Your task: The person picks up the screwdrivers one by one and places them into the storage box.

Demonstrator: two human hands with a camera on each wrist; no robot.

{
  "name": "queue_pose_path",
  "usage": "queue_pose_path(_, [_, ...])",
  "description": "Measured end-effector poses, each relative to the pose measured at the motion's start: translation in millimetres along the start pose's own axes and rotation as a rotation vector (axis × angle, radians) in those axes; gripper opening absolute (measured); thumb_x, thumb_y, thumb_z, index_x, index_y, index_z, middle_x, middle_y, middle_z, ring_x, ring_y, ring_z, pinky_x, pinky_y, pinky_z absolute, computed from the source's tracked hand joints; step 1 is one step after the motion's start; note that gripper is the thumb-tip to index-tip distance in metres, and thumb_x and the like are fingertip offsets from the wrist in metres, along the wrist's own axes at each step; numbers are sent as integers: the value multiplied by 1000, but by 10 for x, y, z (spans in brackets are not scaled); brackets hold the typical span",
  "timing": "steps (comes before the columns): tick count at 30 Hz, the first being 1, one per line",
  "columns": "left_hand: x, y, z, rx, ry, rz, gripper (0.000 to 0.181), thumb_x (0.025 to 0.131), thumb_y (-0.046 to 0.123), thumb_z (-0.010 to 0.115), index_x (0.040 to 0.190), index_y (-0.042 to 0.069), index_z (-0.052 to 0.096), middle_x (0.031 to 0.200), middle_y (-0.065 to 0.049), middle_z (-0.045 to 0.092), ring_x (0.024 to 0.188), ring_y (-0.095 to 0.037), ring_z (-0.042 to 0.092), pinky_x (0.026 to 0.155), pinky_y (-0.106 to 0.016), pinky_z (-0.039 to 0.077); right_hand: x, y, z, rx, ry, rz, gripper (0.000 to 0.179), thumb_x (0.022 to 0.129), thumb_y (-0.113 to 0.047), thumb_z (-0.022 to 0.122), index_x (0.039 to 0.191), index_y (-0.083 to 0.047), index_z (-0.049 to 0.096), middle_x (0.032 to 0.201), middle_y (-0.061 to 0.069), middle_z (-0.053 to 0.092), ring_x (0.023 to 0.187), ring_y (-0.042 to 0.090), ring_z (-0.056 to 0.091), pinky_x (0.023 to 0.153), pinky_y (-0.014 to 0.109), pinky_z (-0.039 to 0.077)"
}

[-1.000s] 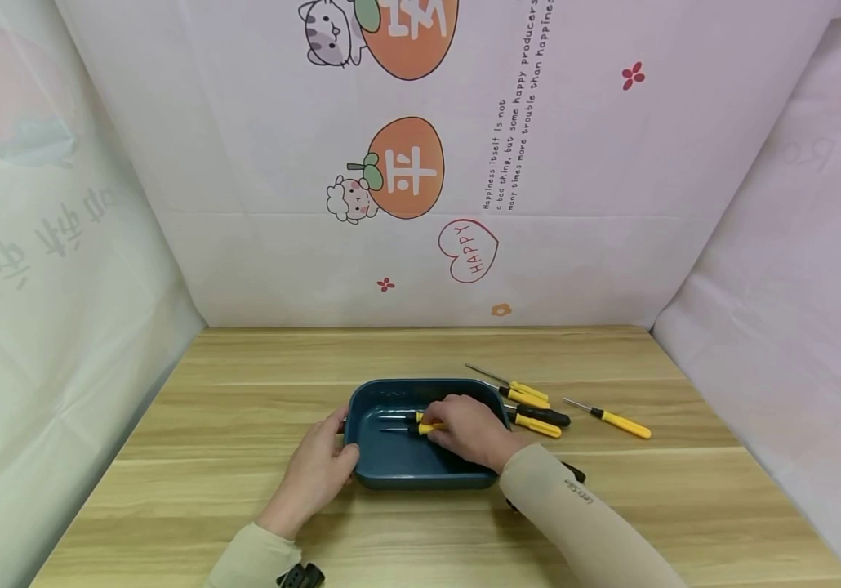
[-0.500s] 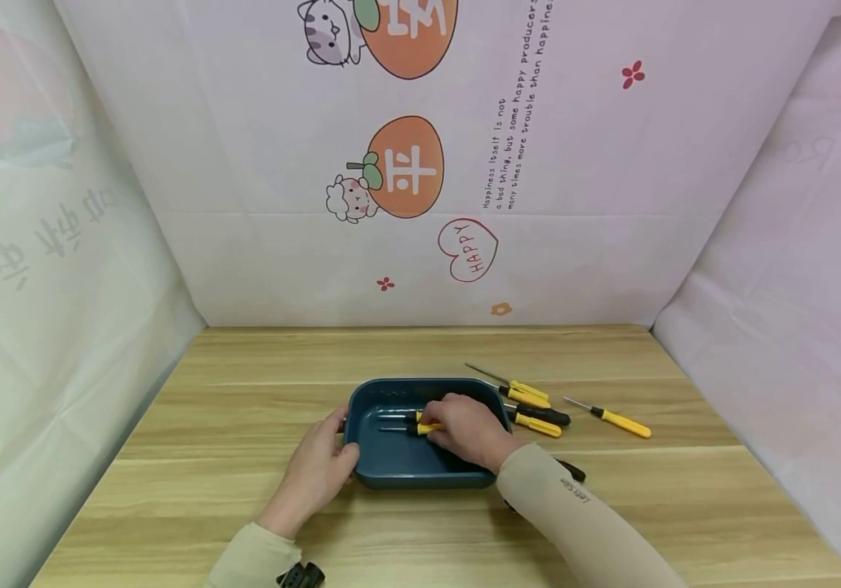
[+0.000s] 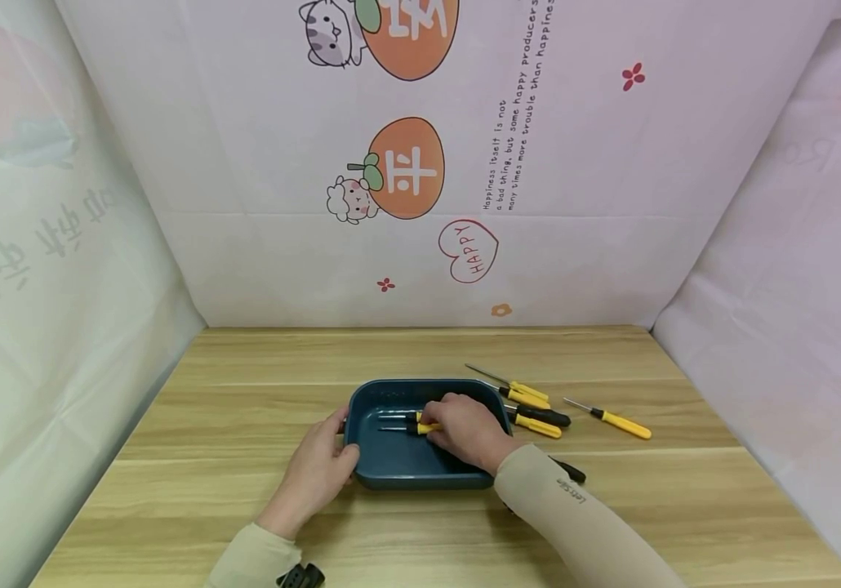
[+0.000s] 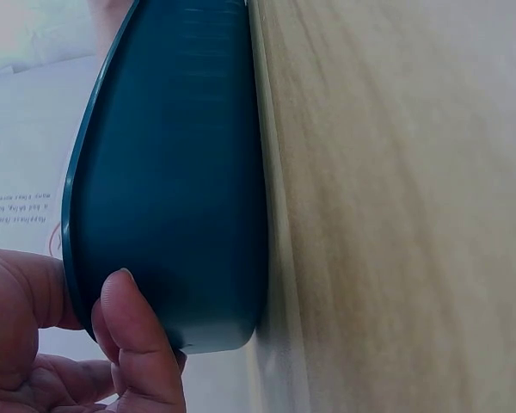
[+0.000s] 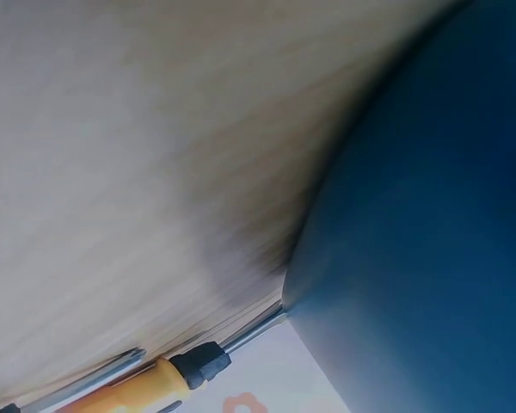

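Note:
A dark blue rectangular dish stands on the table in the head view. My left hand grips its left end, with the thumb by the near corner; in the left wrist view that hand is at the dish's edge. My right hand reaches inside and holds a yellow-handled screwdriver whose shaft points left. Just behind it lies a second screwdriver, its handle mostly hidden by the hand. The right wrist view shows only the outer wall of the dish, not the fingers.
Right of the dish, several screwdrivers lie on the wooden table: a yellow-handled one, a black-handled one, and a separate yellow one. A black handle shows beside the right sleeve. Printed white sheeting surrounds the table.
My right forearm has shifted slightly left, showing more of the black handle beside it. Both hands and the dish stay nearly still.

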State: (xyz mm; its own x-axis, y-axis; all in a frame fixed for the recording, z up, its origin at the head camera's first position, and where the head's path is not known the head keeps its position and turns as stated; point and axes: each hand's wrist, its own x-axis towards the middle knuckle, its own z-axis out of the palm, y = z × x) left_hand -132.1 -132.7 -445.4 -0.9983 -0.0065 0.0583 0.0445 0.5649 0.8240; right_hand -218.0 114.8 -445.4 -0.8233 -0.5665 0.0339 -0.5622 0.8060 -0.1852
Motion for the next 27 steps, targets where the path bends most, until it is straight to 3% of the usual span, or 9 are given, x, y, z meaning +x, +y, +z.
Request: queue_pose_path(27, [0, 13, 0, -2, 2, -1, 66, 92, 6, 56, 156, -2, 42, 132, -21, 61, 54, -13, 60, 53, -28, 51, -15, -6, 3, -14, 19, 10, 21, 95, -26, 77, 116, -25, 76, 108, -3, 69, 95, 14, 61, 88, 34, 58])
